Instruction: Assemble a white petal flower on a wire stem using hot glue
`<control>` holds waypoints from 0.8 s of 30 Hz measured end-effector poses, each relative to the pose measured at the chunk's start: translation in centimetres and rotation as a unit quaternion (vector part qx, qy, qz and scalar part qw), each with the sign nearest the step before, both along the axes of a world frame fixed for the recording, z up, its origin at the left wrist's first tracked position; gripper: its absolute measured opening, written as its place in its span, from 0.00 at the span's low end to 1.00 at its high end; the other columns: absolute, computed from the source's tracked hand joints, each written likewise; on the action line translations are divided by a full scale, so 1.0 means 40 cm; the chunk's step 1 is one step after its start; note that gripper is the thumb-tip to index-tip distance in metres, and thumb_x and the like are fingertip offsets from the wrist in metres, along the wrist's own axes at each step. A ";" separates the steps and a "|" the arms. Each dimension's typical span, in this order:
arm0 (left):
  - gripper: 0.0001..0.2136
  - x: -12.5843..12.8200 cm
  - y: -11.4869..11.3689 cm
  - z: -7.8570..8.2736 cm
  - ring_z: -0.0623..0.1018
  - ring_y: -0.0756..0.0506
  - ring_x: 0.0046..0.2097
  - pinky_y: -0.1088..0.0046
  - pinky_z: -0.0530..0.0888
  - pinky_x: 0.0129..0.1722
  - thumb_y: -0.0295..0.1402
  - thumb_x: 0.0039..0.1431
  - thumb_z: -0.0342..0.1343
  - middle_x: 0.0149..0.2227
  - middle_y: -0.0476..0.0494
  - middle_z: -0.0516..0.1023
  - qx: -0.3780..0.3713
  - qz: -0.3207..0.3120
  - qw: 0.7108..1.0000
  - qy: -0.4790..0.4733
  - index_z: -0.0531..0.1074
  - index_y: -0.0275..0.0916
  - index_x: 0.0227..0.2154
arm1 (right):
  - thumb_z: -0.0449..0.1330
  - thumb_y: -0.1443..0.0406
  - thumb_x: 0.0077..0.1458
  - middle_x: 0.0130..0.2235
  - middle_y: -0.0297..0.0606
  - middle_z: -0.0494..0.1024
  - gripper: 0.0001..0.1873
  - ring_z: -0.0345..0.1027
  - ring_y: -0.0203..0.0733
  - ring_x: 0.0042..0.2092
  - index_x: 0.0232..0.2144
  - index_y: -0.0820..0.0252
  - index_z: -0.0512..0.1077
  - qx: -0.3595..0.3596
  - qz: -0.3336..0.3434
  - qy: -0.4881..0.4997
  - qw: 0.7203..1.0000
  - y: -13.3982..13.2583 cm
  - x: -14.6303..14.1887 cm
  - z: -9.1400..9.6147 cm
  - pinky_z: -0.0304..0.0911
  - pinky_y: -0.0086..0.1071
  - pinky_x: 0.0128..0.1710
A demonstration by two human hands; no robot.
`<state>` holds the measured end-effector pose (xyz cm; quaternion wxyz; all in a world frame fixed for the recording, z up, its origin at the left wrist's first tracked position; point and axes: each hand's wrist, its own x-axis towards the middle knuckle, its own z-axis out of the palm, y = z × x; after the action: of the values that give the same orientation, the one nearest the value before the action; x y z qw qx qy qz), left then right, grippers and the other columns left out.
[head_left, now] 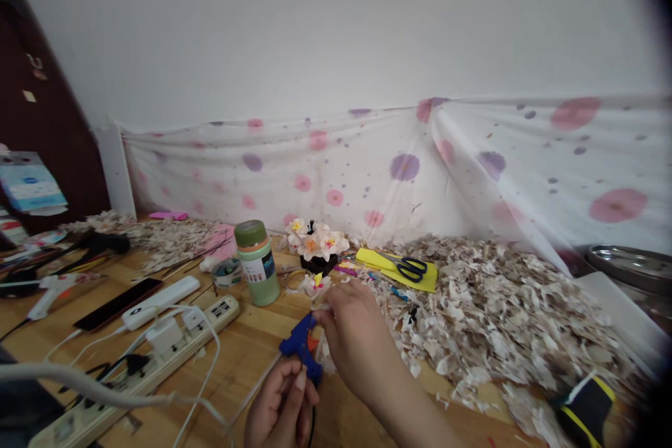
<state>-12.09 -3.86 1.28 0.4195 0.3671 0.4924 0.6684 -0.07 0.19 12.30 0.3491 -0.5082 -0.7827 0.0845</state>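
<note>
A blue hot glue gun (pixel 300 344) lies on the wooden table in front of me, with some orange showing at its side. My left hand (pixel 281 402) is closed beside its lower end, thumb and fingers pinched together; something thin and dark shows at the fingertips, too small to name. My right hand (pixel 353 325) is closed above the gun's upper end, its fingertips hiding most of whatever they pinch. Just beyond those fingers is a pale flower with a yellow centre (pixel 317 281). Behind it several cream flowers (pixel 320 243) stand in a dark pot (pixel 318 264).
Pale petal-like flakes (pixel 488 308) are heaped at right. Scissors (pixel 412 268) lie on a yellow sheet (pixel 428 278). A green-lidded jar (pixel 257 266) stands behind the glue gun. At left are a power strip (pixel 223 311) with cables, a phone (pixel 118 304) and a white glue gun (pixel 50 294).
</note>
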 end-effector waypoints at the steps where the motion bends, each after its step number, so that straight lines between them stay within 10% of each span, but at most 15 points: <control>1: 0.18 -0.001 0.001 -0.001 0.62 0.56 0.12 0.83 0.58 0.10 0.49 0.42 0.64 0.16 0.51 0.73 -0.003 -0.009 1.000 0.002 0.73 0.39 0.28 | 0.59 0.70 0.54 0.33 0.40 0.76 0.04 0.64 0.46 0.40 0.28 0.60 0.71 0.002 0.002 -0.001 1.000 -0.001 0.001 -0.001 0.55 0.35 0.41; 24: 0.19 -0.023 0.009 -0.019 0.64 0.55 0.13 0.81 0.60 0.11 0.50 0.40 0.64 0.17 0.51 0.73 -0.035 -0.059 0.998 0.003 0.73 0.40 0.28 | 0.58 0.71 0.54 0.34 0.41 0.76 0.04 0.64 0.47 0.41 0.29 0.60 0.71 0.023 -0.037 -0.009 0.999 0.018 -0.007 -0.007 0.54 0.36 0.42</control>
<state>-13.01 -3.49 0.50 0.4697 0.3827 0.4940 0.6237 -0.36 0.92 12.00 0.3563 -0.5291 -0.7685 0.0490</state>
